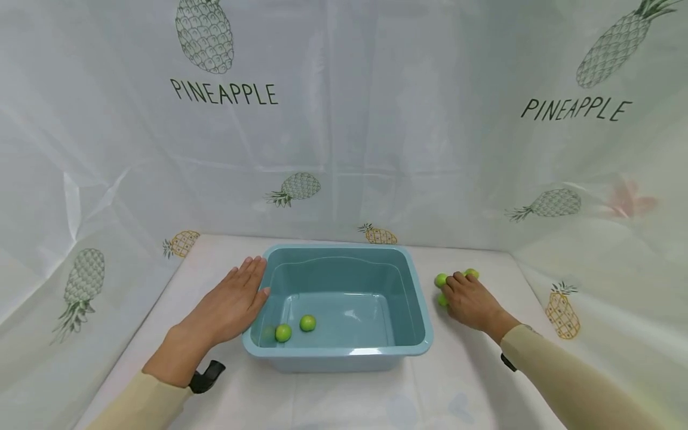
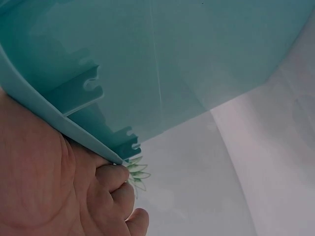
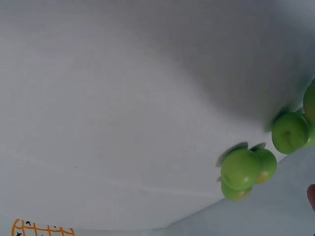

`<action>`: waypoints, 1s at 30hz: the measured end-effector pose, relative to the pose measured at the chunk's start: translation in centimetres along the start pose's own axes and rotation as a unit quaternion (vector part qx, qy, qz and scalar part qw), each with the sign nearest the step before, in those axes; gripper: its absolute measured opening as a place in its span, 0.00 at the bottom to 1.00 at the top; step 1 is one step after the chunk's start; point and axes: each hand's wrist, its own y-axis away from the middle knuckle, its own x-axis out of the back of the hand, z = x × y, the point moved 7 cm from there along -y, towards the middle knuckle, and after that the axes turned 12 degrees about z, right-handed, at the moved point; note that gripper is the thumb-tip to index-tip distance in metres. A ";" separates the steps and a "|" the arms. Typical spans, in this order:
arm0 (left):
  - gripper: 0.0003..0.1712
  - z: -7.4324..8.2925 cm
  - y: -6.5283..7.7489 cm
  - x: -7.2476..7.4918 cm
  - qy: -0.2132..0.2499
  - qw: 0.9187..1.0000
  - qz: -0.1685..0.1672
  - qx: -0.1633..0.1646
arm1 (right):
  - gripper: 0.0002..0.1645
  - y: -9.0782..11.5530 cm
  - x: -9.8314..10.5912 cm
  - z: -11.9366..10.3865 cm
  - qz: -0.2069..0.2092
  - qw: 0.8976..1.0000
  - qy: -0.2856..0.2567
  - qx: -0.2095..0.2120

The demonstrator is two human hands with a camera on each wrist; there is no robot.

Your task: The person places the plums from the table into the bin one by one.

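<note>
My left hand [image 1: 231, 303] lies with fingers straight against the left rim of a blue plastic basin [image 1: 335, 352]. In the left wrist view, the palm [image 2: 34, 172] touches the basin's rim [image 2: 83, 137] from outside. Two small green apples, a left one [image 1: 283, 332] and a right one [image 1: 308, 323], sit on the basin floor. To the right of the basin, my right hand [image 1: 473, 301] reaches down with bent fingers over several green apples [image 1: 441, 280] on the table. The right wrist view shows apples [image 3: 240, 169] in clusters and one fingertip [image 3: 311, 197]; whether the hand grips one is hidden.
A white cloth covers the table [image 1: 430, 394]. Behind and beside it hangs a pale sheet [image 1: 365, 137] printed with pineapples. A black strap [image 1: 206, 376] is on the left wrist.
</note>
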 end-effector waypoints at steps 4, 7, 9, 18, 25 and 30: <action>0.39 0.0 0.0 0.3 -0.002 1.000 -0.001 0.001 | 0.26 -1.2 1.1 0.8 0.023 1.000 0.012 -0.004; 0.39 0.1 -0.1 0.4 -0.002 1.000 0.001 0.000 | 0.26 -2.0 2.1 1.4 0.038 0.999 0.024 -0.006; 0.39 0.2 -0.2 0.4 -0.002 1.000 0.002 0.000 | 0.26 -2.3 2.6 1.8 0.042 0.999 0.030 -0.005; 0.39 0.1 -0.1 0.2 -0.006 1.000 0.005 -0.005 | 0.24 -3.5 4.4 2.6 0.067 0.998 0.020 0.000; 0.39 0.0 -0.1 0.1 -0.008 1.000 0.008 -0.005 | 0.24 -4.8 6.0 2.5 0.083 0.997 -0.002 0.004; 0.39 0.0 -0.2 -0.1 -0.006 1.000 0.008 -0.005 | 0.23 -5.7 7.7 2.7 0.110 0.993 -0.030 -0.001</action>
